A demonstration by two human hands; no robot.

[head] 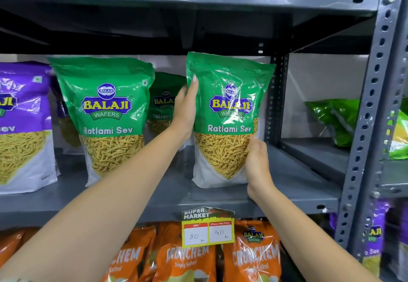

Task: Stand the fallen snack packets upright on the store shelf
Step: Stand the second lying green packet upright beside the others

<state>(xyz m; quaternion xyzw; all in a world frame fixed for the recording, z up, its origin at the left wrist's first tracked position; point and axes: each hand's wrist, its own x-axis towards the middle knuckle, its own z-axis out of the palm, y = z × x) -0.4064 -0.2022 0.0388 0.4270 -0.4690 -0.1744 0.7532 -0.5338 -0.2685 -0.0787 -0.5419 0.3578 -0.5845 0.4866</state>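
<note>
A green Ratlami Sev packet (227, 109) stands upright on the grey shelf (298, 184), right of centre. My left hand (186, 109) presses flat against its left edge, fingers pointing up. My right hand (257, 162) grips its lower right corner. A second green Ratlami Sev packet (106, 113) stands upright to the left, apart from my hands. A third green packet (163, 105) stands behind, between the two, partly hidden by my left hand.
A purple sev packet (24, 127) stands at the far left. Orange Crunchem packets (187, 257) fill the shelf below, behind a yellow price tag (207, 228). A perforated grey upright (366, 127) bounds the right side; a bright green packet (337, 120) lies in the neighbouring bay.
</note>
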